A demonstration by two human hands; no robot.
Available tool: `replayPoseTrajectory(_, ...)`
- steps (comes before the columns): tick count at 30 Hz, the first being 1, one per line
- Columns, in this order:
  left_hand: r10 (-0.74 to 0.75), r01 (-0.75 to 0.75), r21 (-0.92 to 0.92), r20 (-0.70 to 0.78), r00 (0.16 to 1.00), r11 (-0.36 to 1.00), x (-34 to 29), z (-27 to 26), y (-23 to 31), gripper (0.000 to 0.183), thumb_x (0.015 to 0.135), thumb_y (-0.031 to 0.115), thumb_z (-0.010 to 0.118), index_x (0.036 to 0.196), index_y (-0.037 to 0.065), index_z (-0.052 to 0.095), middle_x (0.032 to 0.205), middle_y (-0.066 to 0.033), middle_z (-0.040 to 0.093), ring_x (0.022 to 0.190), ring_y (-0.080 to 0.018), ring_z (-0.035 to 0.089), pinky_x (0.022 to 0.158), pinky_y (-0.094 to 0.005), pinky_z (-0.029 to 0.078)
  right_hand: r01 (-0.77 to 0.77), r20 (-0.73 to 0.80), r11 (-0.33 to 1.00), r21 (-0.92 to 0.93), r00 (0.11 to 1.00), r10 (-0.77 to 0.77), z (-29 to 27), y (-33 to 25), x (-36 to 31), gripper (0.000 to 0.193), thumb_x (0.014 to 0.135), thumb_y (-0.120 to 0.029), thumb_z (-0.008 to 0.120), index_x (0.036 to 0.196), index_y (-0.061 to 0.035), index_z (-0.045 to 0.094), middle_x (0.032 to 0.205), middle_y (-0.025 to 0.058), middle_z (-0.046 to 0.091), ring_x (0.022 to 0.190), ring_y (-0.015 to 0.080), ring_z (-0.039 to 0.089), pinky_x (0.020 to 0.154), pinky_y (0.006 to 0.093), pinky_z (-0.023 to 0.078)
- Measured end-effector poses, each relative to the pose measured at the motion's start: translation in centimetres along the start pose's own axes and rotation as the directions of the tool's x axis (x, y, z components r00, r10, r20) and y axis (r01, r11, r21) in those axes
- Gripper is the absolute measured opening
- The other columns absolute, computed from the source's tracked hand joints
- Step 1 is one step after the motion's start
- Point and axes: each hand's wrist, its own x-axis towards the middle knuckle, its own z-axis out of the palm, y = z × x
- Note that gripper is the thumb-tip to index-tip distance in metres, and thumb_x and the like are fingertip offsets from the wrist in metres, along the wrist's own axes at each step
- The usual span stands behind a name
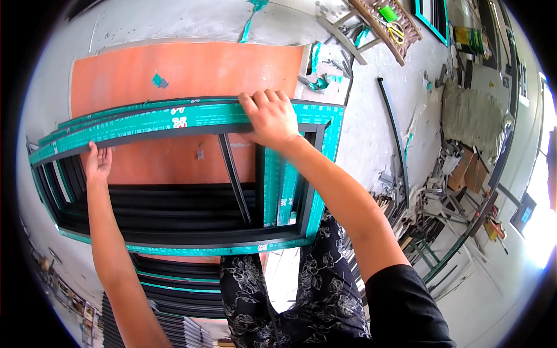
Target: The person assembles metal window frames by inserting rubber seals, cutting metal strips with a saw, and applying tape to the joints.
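In front of my body stands a black window frame (191, 132) with green printed film on its faces, one of several similar frames stacked close together. My right hand (270, 118) grips the frame's far long bar near the right corner, fingers curled over its top edge. At the left end of the same bar, my left hand (99, 162) holds the inner edge, fingertips against the black profile. A slim dark bar (233, 174) crosses the frame's opening at a slant. The near long side lies close to my thighs.
An orange-red board (191, 66) lies beyond the frames. At the far right stands a wooden stool (380, 26) with yellow-handled scissors (396, 33) on it. A long dark strip (394, 139) and a heap of profile offcuts (429, 232) lie on the right. More dark profiles (180, 284) are stacked below.
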Motion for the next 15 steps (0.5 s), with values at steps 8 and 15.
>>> replayPoseTrajectory(8,-0.025,0.03,0.08,-0.061,0.998,0.996,1.0,0.3,1.0,0.029,0.095,0.019,0.062,0.117,0.002,0.058,0.124,-0.0082,0.057,0.12,-0.0219,0.052,0.109,-0.0423,0.044,0.014,-0.017,0.998,0.061,1.0,-0.013,0.0,1.2,-0.3,0.073,0.058,-0.042,0.083,0.117,-0.0084,0.057,0.091,0.0079,0.059,0.091,0.0249,0.058,0.085,0.0375,0.043)
replayPoseTrajectory(15,-0.186,0.143,0.198,0.224,0.957,0.97,-1.6,1.2,-2.6,0.035,0.091,0.024,0.066,0.116,0.001,0.057,0.121,-0.0083,0.058,0.115,-0.023,0.054,0.107,-0.0413,0.044,0.005,0.016,0.996,0.093,1.0,-0.007,0.2,1.7,-0.6,0.072,0.061,-0.043,0.082,0.12,-0.0101,0.057,0.093,0.0076,0.06,0.095,0.0248,0.058,0.089,0.0382,0.042)
